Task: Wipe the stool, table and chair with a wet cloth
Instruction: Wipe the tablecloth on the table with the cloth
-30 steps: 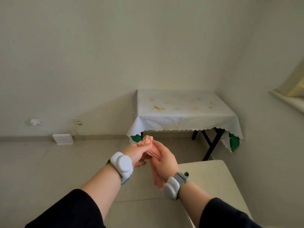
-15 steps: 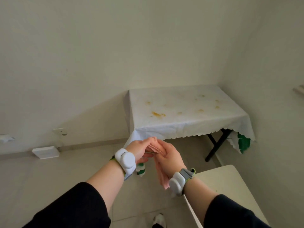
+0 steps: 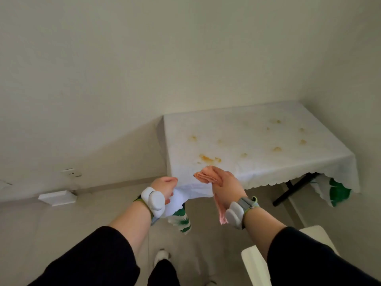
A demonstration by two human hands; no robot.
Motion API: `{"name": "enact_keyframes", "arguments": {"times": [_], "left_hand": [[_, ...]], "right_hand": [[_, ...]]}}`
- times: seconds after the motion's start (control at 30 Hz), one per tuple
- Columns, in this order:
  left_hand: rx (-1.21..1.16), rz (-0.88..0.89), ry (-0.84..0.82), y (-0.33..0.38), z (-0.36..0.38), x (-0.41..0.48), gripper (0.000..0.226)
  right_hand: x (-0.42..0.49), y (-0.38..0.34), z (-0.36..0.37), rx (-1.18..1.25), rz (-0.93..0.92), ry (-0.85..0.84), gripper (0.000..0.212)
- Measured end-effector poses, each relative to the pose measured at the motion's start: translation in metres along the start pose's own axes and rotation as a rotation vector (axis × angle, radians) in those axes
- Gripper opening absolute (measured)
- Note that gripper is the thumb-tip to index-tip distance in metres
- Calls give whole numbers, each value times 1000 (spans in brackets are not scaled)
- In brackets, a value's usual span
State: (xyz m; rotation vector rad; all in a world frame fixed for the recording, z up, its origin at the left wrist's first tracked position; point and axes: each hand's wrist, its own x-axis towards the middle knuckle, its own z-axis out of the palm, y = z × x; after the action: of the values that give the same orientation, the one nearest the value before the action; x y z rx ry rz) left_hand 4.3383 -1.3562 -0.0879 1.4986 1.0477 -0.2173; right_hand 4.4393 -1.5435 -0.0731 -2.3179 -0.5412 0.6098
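A table [image 3: 257, 141] with a white cloth stands in the room's right corner, its top dotted with several orange-yellow stains. My right hand [image 3: 226, 183] holds a folded pink cloth [image 3: 205, 176] just above the table's near edge; a tail of the cloth hangs down past my wrist. My left hand [image 3: 165, 185] is a loose fist to the left of it, apart from the cloth, in front of the table's near left corner. Both wrists carry white bands.
A cream-white flat surface [image 3: 255, 263], a stool or chair top, sits at the lower right under my right arm. A white box [image 3: 56, 198] lies on the floor by the left wall. Black crossed table legs [image 3: 288, 190] show under the cloth. My foot [image 3: 161, 256] is below.
I have moved closer to the table. My hands, which were together on the pink cloth, have come apart; the left has let go and the right keeps the cloth.
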Motion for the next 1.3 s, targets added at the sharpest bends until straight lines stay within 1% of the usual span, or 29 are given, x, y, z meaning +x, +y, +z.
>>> {"name": "enact_keyframes", "arguments": {"times": [0.1, 0.2, 0.33, 0.43, 0.53, 0.63, 0.67, 0.77, 0.83, 0.97, 1.07, 1.13, 1.17, 1.23, 1.3], "left_hand": [[72, 8, -30, 13, -10, 44, 40], [179, 10, -69, 23, -19, 81, 48], [213, -24, -65, 35, -25, 122, 50], [198, -26, -89, 38, -21, 138, 46], [193, -8, -96, 36, -14, 155, 44], [154, -21, -87, 37, -7, 168, 49], [134, -14, -75, 37, -4, 174, 50], [136, -2, -53, 37, 0, 186, 64], [151, -20, -65, 37, 2, 192, 72], [136, -76, -83, 31, -1, 194, 75], [157, -113, -100, 28, -3, 192, 74], [159, -112, -100, 28, -4, 193, 73], [158, -113, -105, 28, -4, 195, 73], [148, -121, -116, 28, -5, 196, 74], [141, -109, -126, 26, -5, 197, 73]], "right_hand": [[31, -8, 5, -92, 16, 29, 57], [55, -15, 16, -157, 27, 44, 59], [83, -20, 40, -239, 7, -5, 60], [94, -17, 60, -334, 2, -26, 68], [104, -7, 85, -485, -21, -124, 78], [107, 2, 105, -533, -95, -268, 72], [110, 7, 109, -536, -103, -278, 68], [114, 24, 103, -545, -130, -242, 65], [119, 41, 89, -555, -105, -205, 64], [133, 77, 47, -547, 113, 13, 64], [149, 90, 25, -456, 364, 95, 77], [160, 80, 29, -361, 469, 155, 78], [164, 71, 36, -327, 479, 177, 75], [166, 50, 61, -318, 423, 176, 70], [161, 26, 91, -334, 288, 80, 68]]}}
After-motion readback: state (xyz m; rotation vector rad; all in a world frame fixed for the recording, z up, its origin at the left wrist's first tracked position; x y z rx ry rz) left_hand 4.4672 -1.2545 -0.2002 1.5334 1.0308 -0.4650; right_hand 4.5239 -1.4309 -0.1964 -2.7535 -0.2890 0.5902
